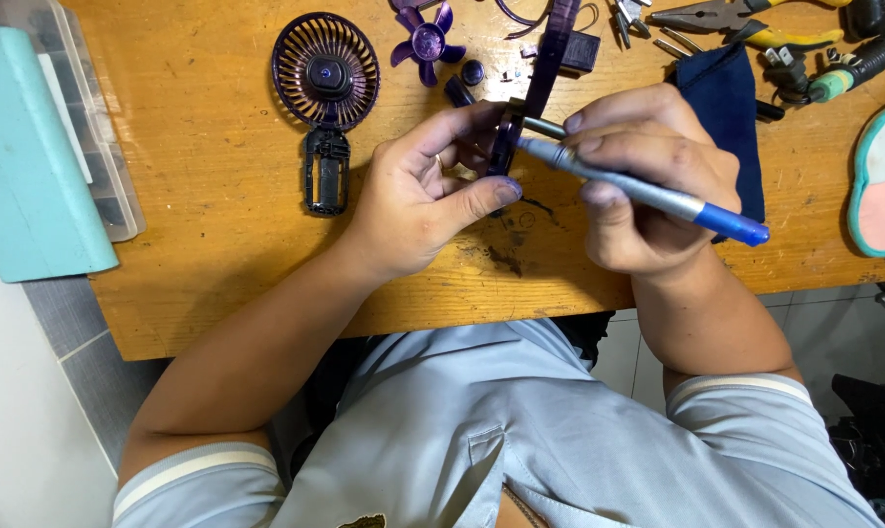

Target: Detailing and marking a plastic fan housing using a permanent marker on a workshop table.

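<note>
My left hand (423, 191) grips a dark purple plastic fan housing piece (540, 73), held on edge above the wooden table (217, 196). My right hand (647, 181) holds a silver screwdriver with a blue end (657, 198), its tip pressed against the housing piece near my left fingers. A purple round fan grille with its black handle frame (326, 83) lies to the left. The purple fan blade (426, 41) rests beside it, near a small dark cap (473, 71).
A teal box (27, 156) and a clear compartment case (90, 117) stand at the table's left edge. Pliers with yellow handles (745, 18), a dark blue cloth (726, 108), a green-handled tool (853, 68) and a teal-rimmed pad (882, 181) lie at the right.
</note>
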